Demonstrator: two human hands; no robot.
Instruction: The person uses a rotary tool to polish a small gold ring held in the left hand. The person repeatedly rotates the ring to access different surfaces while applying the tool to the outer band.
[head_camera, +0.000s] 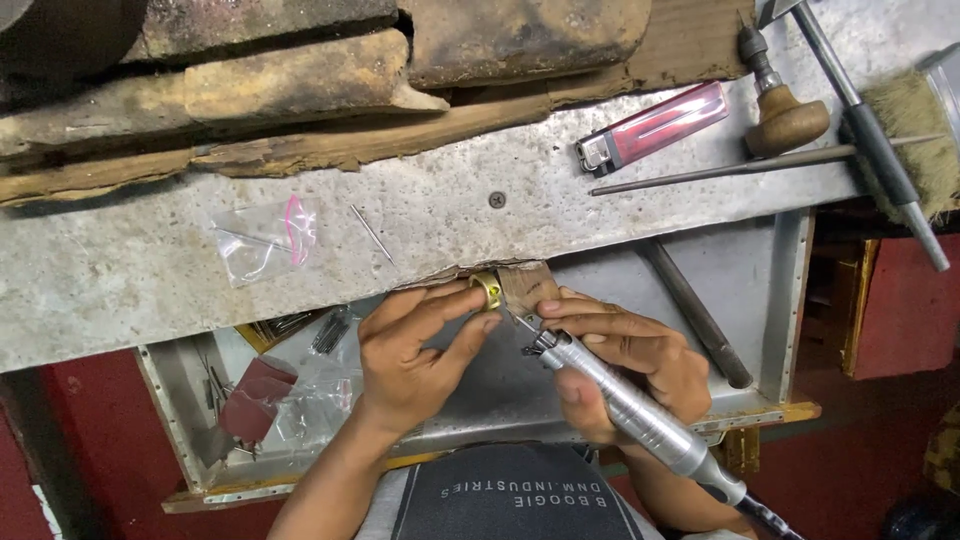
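The left hand (405, 355) pinches a small gold-coloured metal ring (487, 291) between thumb and fingers (455, 300), pressing it against a worn wooden peg (527, 285) that juts from the front edge of the scratched grey metal surface (150, 260). The right hand (630, 365) has its fingers wrapped around a slim silver rotary handpiece (625, 405), whose tip sits just beside the ring. Near the surface's back right corner lie a red lighter (655, 125), a wooden-handled graver (780, 105) and a bristle brush (915, 140). A small clear plastic bag (265, 240) lies toward the left.
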